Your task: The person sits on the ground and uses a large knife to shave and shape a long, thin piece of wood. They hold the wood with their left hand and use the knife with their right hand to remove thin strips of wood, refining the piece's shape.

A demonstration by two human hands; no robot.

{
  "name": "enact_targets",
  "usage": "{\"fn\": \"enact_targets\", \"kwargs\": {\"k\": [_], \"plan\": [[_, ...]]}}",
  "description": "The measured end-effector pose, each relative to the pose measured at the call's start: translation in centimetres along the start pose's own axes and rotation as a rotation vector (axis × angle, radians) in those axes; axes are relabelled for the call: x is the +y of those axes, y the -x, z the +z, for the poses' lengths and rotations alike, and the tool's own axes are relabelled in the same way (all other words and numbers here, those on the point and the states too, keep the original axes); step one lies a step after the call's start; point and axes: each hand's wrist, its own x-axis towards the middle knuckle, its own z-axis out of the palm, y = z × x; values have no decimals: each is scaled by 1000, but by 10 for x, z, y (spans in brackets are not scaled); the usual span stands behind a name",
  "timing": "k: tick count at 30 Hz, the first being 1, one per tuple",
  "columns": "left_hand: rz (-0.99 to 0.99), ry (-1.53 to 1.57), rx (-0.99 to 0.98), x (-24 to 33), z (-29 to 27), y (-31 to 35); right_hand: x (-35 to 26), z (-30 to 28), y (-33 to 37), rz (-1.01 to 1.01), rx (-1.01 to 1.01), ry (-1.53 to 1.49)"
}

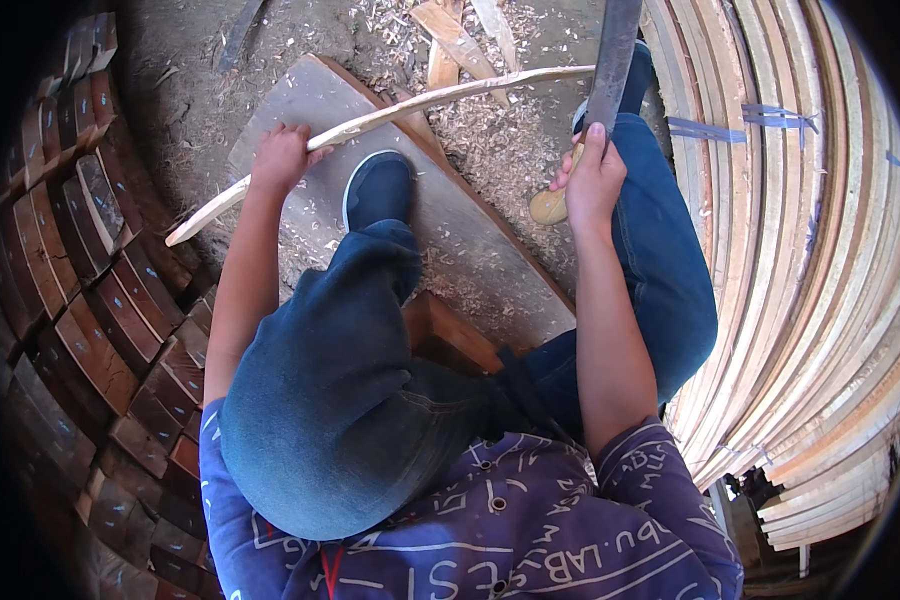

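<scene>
A long, pale, slightly bent wooden stick (pixel 410 104) reaches from the lower left across a plank to the upper right. My left hand (pixel 283 158) is closed around it near its left end. In my right hand (pixel 596 185) is a machete (pixel 612 75) with a broad grey blade and a wooden handle, the blade pointing away from me. The far end of the stick meets or passes behind the blade; I cannot tell whether they touch. My left shoe (pixel 379 190) rests on the wide wooden plank (pixel 470 250) just below the stick.
Stacked dark wooden blocks (pixel 100 340) rise along the left. Tall bundles of pale strips (pixel 770 250), tied with bluish bands, line the right side. Wood shavings (pixel 500 150) and several loose offcuts (pixel 457 40) lie on the ground ahead.
</scene>
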Motion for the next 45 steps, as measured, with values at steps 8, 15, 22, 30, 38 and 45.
{"fn": "enact_targets", "kwargs": {"k": [8,15,22,30,38,45], "plan": [[-25,13,-3,-12,9,-11,18,-7,14,371,-177,375],[33,47,57,-2,0,-2,-6,6,4,-15,-27,216],[87,59,188,0,10,14,9,-11,20,389,-177,410],[88,-30,191,7,9,11,18,-10,24,190,-126,492],[104,-20,264,2,17,24,-44,-2,30,85,-131,351],[101,-34,269,9,16,16,33,-9,42,451,-205,414]]}}
